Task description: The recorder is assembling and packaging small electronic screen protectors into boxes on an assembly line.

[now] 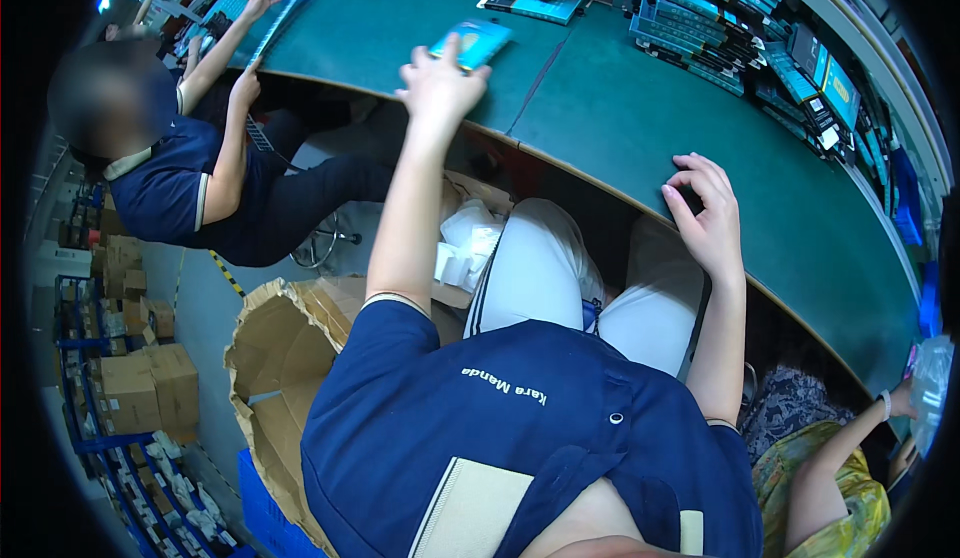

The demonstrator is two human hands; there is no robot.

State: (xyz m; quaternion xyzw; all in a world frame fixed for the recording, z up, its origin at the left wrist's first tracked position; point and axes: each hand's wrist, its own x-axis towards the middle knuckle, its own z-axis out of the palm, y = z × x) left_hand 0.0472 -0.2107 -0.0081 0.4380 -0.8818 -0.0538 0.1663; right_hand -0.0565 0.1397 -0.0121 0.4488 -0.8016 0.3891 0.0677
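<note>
My left hand point(440, 86) reaches over the green tabletop with its fingers spread. Just beyond its fingertips lies a flat teal box point(478, 44); one finger overlaps its near edge, and I cannot tell whether it touches. My right hand point(708, 213) rests at the table's near edge, fingers loosely bent and apart, holding nothing.
Stacks of teal-and-black boxes point(690, 33) stand at the back right, with more flat boxes point(535, 3) at the back middle. A co-worker point(175, 173) sits at the left, another person point(825, 478) at the right. A large cardboard carton point(285, 388) is beside me.
</note>
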